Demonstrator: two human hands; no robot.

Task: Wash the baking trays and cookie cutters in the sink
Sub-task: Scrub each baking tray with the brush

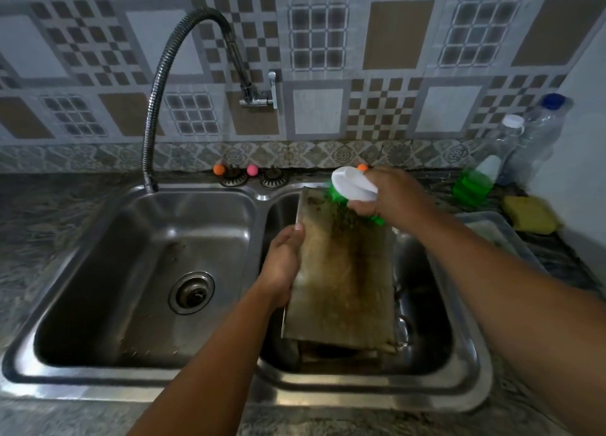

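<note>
A stained, browned metal baking tray (341, 281) stands tilted in the right basin of a double steel sink (472, 370). My left hand (283, 265) grips the tray's left edge, thumb on top. My right hand (390, 199) holds a scrubbing brush (352, 185) with a white handle and green bristles, pressed against the tray's upper end. More dark items lie under the tray in the basin, mostly hidden. No cookie cutters are plainly visible.
The left basin (98, 304) holds only its drain. A flexible tap (164, 85) arches over it. On the right counter are a metal tray (498, 232), a yellow sponge (529, 217), a green soap bottle (472, 185) and clear plastic bottles (531, 137).
</note>
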